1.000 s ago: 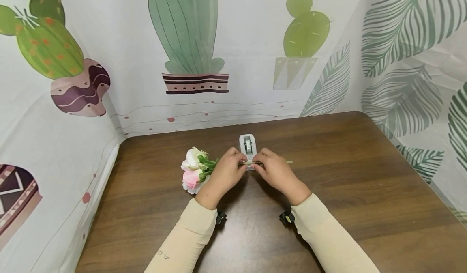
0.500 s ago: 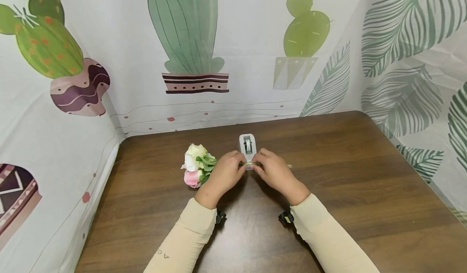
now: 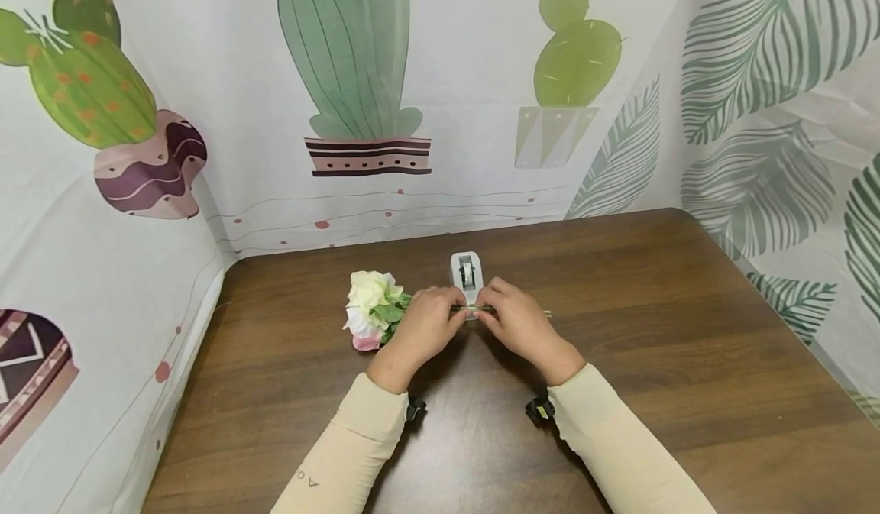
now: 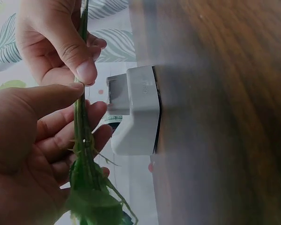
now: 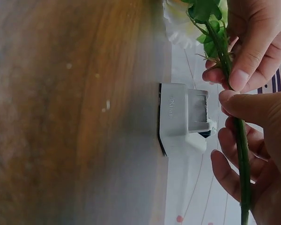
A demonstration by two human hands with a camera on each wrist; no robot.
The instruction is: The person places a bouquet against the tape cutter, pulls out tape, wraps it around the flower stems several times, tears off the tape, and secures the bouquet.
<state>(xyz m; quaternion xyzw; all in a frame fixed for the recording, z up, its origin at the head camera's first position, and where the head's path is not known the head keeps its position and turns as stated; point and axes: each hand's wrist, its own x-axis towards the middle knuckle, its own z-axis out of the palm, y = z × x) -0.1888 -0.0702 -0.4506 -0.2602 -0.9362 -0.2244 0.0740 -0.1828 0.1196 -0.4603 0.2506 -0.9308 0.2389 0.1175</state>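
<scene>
A small bunch of artificial flowers (image 3: 370, 309), cream and pink heads with green leaves, lies sideways just above the wooden table (image 3: 653, 331), heads to the left. Its green stems (image 3: 474, 309) (image 4: 80, 126) (image 5: 236, 117) run right between both hands. My left hand (image 3: 429, 321) (image 4: 35, 140) grips the stems near the leaves, thumb on top. My right hand (image 3: 512, 319) (image 5: 257, 136) pinches the stems right beside it, thumb tips almost touching. A white tape dispenser (image 3: 467, 273) (image 4: 136, 110) (image 5: 182, 119) stands just behind the hands.
Printed fabric walls with cactus (image 3: 354, 63) and leaf patterns enclose the table at the back, left and right. Cream sleeves (image 3: 347, 453) cover both forearms. The stem ends (image 3: 543, 313) stick out to the right of my right hand.
The bunch has rolled about its stems: the cream head now faces up and the pink head has gone mostly underneath. Both hands stay at the same spot.
</scene>
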